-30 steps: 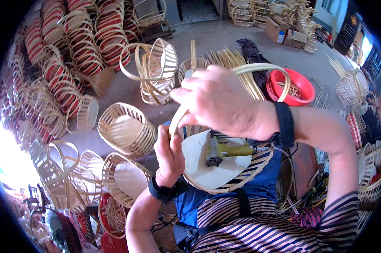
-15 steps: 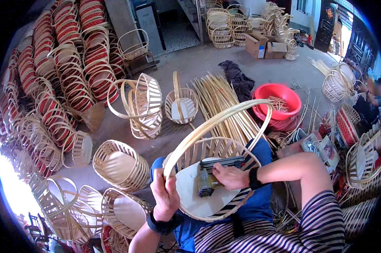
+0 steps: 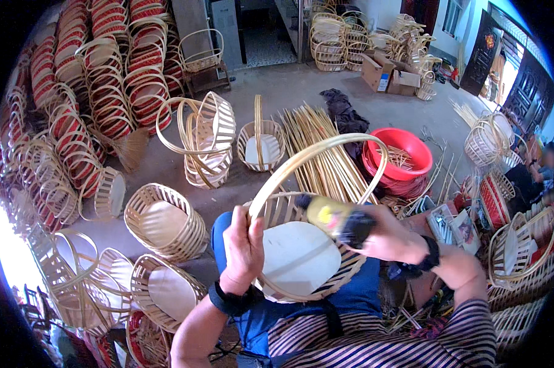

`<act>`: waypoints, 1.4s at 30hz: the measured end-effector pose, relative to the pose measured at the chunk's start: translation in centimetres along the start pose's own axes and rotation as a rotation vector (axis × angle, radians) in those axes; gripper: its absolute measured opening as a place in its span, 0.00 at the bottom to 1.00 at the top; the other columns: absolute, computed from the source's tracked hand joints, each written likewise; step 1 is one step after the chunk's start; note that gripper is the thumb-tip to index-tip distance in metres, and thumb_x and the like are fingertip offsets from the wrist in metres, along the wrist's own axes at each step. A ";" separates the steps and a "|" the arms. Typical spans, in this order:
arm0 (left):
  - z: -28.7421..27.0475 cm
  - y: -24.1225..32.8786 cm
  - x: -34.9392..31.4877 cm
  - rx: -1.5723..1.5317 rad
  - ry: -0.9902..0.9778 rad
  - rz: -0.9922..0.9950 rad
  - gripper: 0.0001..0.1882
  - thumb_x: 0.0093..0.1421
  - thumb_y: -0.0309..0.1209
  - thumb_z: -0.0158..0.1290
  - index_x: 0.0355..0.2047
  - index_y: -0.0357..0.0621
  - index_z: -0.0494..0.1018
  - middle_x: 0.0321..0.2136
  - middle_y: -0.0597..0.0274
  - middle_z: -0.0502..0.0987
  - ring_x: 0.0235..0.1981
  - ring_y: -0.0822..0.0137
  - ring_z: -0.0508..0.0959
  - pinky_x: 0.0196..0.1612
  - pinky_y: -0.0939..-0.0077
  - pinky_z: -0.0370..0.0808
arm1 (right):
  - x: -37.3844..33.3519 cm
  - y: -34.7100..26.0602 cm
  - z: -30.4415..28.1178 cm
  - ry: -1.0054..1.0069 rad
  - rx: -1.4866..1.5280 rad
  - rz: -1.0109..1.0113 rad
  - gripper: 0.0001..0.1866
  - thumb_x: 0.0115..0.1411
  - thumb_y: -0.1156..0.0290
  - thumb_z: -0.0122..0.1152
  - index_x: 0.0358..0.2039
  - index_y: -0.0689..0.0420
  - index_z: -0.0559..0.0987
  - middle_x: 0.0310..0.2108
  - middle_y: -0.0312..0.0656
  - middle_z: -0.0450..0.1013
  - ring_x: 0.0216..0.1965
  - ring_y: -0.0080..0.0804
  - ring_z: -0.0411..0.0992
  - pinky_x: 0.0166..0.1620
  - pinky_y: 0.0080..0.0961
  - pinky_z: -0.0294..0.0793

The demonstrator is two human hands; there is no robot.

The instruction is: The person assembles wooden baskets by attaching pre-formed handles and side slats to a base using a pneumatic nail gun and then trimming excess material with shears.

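Note:
On my lap rests a pale woven basket (image 3: 364, 265) with a solid oval base and a tall hoop handle (image 3: 309, 153). My left hand (image 3: 242, 246) is closed round the foot of the handle at the basket's left rim. In my right hand (image 3: 392, 236) is a staple gun (image 3: 328, 216), olive-yellow with black ends and blurred by motion. It is tilted above the right part of the basket, near the far rim. My right fingers are partly hidden behind the tool, and the basket's far right wall is covered by it.
Beyond my knees lie a bundle of cane sticks (image 3: 320, 153) and a red basin (image 3: 406, 153) of short pieces. Handleless baskets (image 3: 166, 224) stand at my left, with tall stacks of red-banded baskets (image 3: 99, 86) behind. Clutter and a box of tools (image 3: 445, 227) lie right. A person (image 3: 543, 162) sits far right.
My right hand has lifted the staple gun from inside the basket and swung it up and right, turning it. My left hand keeps its grip on the handle. The view has shifted slightly.

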State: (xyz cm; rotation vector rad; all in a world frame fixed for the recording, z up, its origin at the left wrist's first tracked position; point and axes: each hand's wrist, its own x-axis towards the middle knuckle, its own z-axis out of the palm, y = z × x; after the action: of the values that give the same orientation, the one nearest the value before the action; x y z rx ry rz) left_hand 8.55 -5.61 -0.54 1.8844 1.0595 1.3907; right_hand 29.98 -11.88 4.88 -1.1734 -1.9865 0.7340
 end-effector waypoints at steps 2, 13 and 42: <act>-0.2 0.1 0.3 0.016 0.006 -0.004 0.11 0.56 0.33 0.41 0.25 0.37 0.59 0.11 0.56 0.59 0.13 0.67 0.60 0.18 0.74 0.60 | -1.5 -1.5 -1.1 0.164 -0.280 -0.132 0.16 0.42 0.72 0.56 0.35 0.59 0.71 0.31 0.45 0.71 0.33 0.36 0.70 0.38 0.29 0.67; 0.4 0.3 0.5 0.022 -0.001 -0.025 0.11 0.56 0.34 0.41 0.24 0.38 0.58 0.11 0.58 0.57 0.13 0.68 0.58 0.16 0.75 0.57 | -1.7 -3.3 -1.3 0.296 -0.194 -0.053 0.14 0.49 0.78 0.51 0.39 0.64 0.69 0.38 0.41 0.69 0.38 0.28 0.68 0.41 0.22 0.66; 1.9 1.5 2.8 0.046 0.183 0.084 0.06 0.38 0.20 0.52 0.20 0.32 0.68 0.23 0.56 0.67 0.20 0.62 0.69 0.24 0.76 0.66 | -1.1 -3.5 1.3 0.007 0.316 0.201 0.31 0.42 0.69 0.59 0.47 0.66 0.61 0.44 0.51 0.64 0.41 0.42 0.67 0.42 0.26 0.67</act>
State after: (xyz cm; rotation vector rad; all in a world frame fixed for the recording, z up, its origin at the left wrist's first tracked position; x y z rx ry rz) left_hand 11.21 -4.00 1.54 1.8809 1.1189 1.6255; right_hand 27.59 -14.53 6.41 -1.1884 -1.6844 1.0998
